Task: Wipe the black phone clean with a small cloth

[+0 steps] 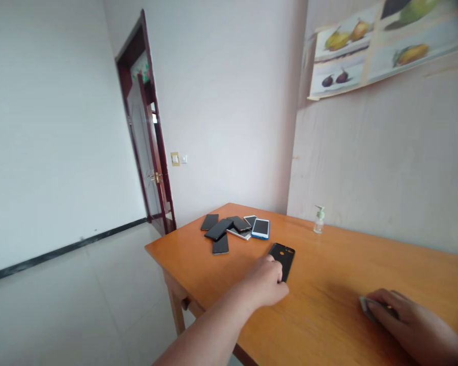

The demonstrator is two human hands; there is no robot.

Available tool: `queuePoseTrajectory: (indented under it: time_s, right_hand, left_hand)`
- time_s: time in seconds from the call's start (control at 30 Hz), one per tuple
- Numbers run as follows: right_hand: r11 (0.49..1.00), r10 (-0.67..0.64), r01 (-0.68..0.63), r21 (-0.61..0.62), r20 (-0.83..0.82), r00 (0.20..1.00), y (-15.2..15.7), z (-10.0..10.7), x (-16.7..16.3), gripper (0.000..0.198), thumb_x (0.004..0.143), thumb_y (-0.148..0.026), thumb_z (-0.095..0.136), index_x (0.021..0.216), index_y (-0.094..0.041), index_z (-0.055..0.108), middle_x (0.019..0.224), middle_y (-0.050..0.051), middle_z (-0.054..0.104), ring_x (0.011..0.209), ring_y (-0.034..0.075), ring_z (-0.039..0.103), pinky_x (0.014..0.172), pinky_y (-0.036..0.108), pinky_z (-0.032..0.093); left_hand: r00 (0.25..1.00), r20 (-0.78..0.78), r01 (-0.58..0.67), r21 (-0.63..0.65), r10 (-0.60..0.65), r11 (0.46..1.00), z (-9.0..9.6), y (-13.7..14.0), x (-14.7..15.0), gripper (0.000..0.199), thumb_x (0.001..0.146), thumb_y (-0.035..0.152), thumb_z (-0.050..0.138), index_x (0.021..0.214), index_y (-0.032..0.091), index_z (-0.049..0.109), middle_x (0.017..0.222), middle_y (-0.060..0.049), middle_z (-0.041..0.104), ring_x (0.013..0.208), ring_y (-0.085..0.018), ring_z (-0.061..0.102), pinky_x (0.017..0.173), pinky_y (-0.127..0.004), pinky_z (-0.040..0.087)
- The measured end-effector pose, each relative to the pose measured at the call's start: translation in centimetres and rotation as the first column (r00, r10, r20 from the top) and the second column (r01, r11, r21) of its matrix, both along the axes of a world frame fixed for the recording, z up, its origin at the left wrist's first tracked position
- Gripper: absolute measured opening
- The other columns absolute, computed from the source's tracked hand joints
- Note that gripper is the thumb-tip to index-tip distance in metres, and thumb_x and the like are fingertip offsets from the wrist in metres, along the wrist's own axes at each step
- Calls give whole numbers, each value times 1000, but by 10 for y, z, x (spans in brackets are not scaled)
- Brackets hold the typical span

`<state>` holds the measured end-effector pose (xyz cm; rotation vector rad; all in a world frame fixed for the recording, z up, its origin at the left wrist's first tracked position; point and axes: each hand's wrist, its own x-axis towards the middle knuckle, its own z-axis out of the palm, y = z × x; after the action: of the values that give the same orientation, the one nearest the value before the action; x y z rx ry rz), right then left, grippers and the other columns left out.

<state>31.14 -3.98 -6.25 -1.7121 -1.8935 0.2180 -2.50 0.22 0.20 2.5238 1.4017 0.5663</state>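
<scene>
My left hand [269, 279] reaches over the table with its fingers curled on the near left side of a black phone case [286, 258]. The case has cutouts near its far end, and my hand covers its lower left part. Farther right, my right hand [402, 317] is closed around a flat, phone-like thing [368, 310] with a pale edge. Most of that thing is hidden by the fingers, and the hand is slightly blurred. Beyond my left hand lies a loose group of several phones, among them a black one [219, 230] and a white-faced one with a blue edge [260, 229].
The orange wooden table [320, 284] has its left corner and near edge in view. A small clear pump bottle [319, 221] stands at its back by the wall. To the left are a pale tiled floor [99, 295] and a partly open door [145, 152].
</scene>
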Motion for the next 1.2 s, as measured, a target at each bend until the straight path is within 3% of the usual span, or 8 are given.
queuePoseTrajectory:
  time_s: [0.13,0.3,0.5,0.6,0.77,0.97,1.1,1.2]
  right_hand:
    - [998,9,-8,-58,8,1000,-5,10,-11,33,91,-53,44,80,-32,68,91,6,69,86,26,67,79,37,52]
    - [996,-43,43,-74,-1,999,-10,20,-20,32,91,-50,43,82,-28,64,89,3,67,80,22,65,74,32,49]
    - [997,-58,56,-55,-38,998,-8,17,-23,29,91,-46,43,81,-27,63,88,4,66,78,21,65,72,32,48]
    - [996,-74,71,-49,-43,996,-8,17,-25,27,90,-44,44,80,-27,63,87,3,66,76,21,65,71,31,48]
    - [997,-65,62,-54,-60,996,-9,15,-25,28,91,-46,43,80,-28,62,88,4,66,77,22,66,72,32,49]
    - [996,-22,16,-88,-66,998,5,-11,-2,33,90,-57,45,83,-32,66,89,5,68,80,25,68,76,35,53]
    - [997,-13,10,-71,-40,999,11,-18,4,37,87,-62,46,81,-33,68,88,6,69,82,26,68,72,34,55]
    - [997,-63,64,37,-28,998,6,-11,-2,34,84,-61,49,78,-34,69,86,7,69,80,26,69,70,33,55]
  left_hand:
    - [1000,15,4,-22,-4,1000,4,16,-5,22,74,33,64,95,26,59,105,0,61,92,-18,60,75,-24,49]
    - [989,31,-146,14,145,989,4,54,-3,25,81,34,59,105,26,56,116,-3,61,110,-21,57,91,-27,45]
    - [911,16,-413,57,413,909,9,102,-4,37,85,37,57,120,25,50,128,-9,58,123,-26,52,99,-33,40]
    - [877,-11,-478,71,480,876,13,117,-2,49,85,48,57,126,24,45,132,-11,57,124,-30,51,99,-38,40]
    - [844,-69,-528,65,532,847,11,127,10,61,78,56,63,125,22,46,127,-15,61,119,-36,53,95,-48,41]
    - [836,-79,-533,111,542,839,-4,127,18,55,80,55,60,124,23,48,133,-14,57,125,-34,48,101,-48,35]
    - [822,-63,-553,151,567,819,-4,128,2,53,83,52,57,128,25,46,136,-11,54,126,-31,47,102,-43,34]
    - [778,-42,-612,174,627,772,0,129,-26,55,85,50,56,132,26,42,144,-10,47,131,-30,42,106,-41,31]
